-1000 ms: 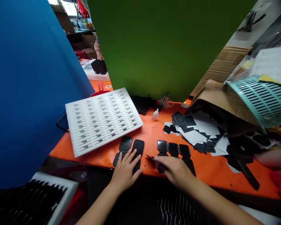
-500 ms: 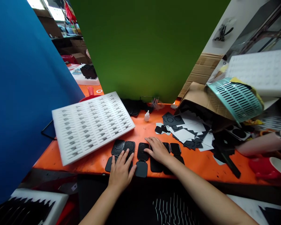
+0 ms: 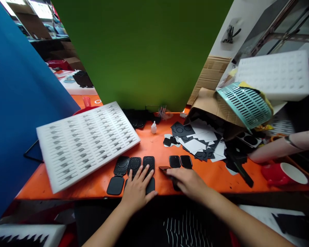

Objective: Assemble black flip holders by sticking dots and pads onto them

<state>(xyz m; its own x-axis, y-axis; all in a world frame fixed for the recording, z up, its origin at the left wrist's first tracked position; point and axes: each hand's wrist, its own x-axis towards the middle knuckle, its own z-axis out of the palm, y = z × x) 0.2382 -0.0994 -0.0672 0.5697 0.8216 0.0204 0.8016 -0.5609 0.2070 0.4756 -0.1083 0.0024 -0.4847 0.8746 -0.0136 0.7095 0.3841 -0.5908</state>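
Note:
My left hand [image 3: 137,190] lies open with fingers spread over the black two-panel cases at the table's front edge. Under and beside it are a left case [image 3: 121,165], a middle case [image 3: 134,164] and a right case [image 3: 148,162], each folded out flat, with a patterned round in the upper panel. My right hand [image 3: 187,180] is closed on another black two-panel case [image 3: 165,169], tilted up off the orange tabletop; the hand hides most of it. Just beyond that hand lie two more black panels [image 3: 180,161], their lower parts covered.
A white foam tray [image 3: 90,144] with rows of slots leans at left. A small white bottle [image 3: 153,127] stands at mid-table. Black and white scraps [image 3: 198,140] spill from a cardboard box [image 3: 204,103] beneath a teal basket [image 3: 247,106]. A red mug [image 3: 280,173] sits far right.
My right hand has moved toward the front edge and tilted a case up from the table. My left hand has slid right over the cases, which now lie closer together. The view has turned slightly right.

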